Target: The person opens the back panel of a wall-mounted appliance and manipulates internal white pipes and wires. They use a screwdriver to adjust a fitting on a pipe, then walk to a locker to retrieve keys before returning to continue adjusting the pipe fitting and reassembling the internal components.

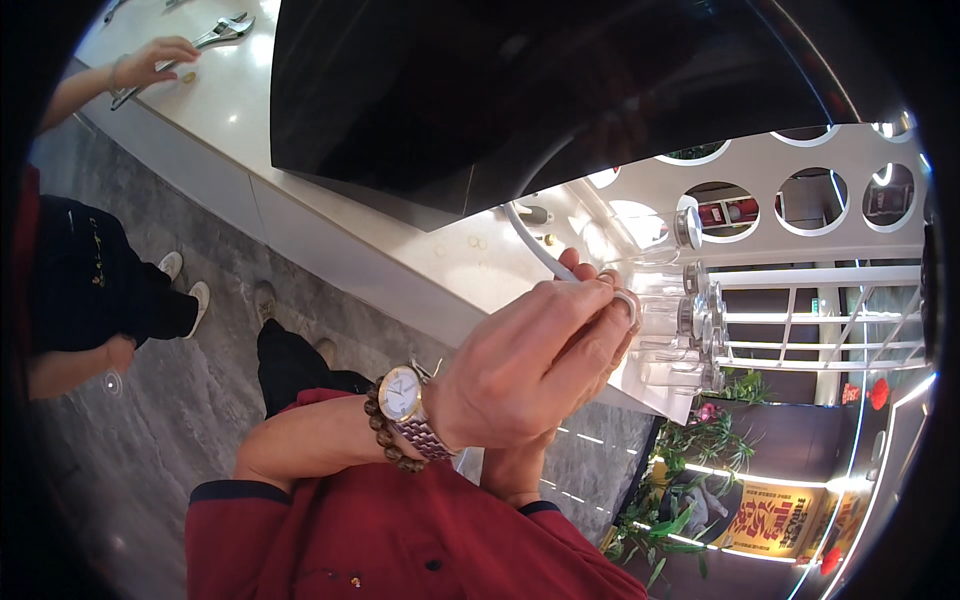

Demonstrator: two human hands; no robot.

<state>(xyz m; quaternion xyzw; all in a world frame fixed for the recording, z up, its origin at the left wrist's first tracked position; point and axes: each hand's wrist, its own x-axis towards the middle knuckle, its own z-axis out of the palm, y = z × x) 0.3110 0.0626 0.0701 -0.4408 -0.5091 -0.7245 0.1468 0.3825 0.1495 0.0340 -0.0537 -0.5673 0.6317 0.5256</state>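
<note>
My left hand, with a watch and a beaded bracelet at the wrist, is closed round a thin white hose. The hose bends down from beneath a large black glossy machine, and a pale piece of it shows by my fingers. Behind the left hand is my right hand, mostly hidden; its visible fingertips curl in against the same hose. The hands touch each other above the counter's edge. Whatever sits between the fingers at the hose's end is too covered to make out.
Several clear glass jars with metal lids stand close beyond my hands. Across the white counter, another person's hand rests by an adjustable wrench and a small brass fitting. A white panel with round holes rises behind.
</note>
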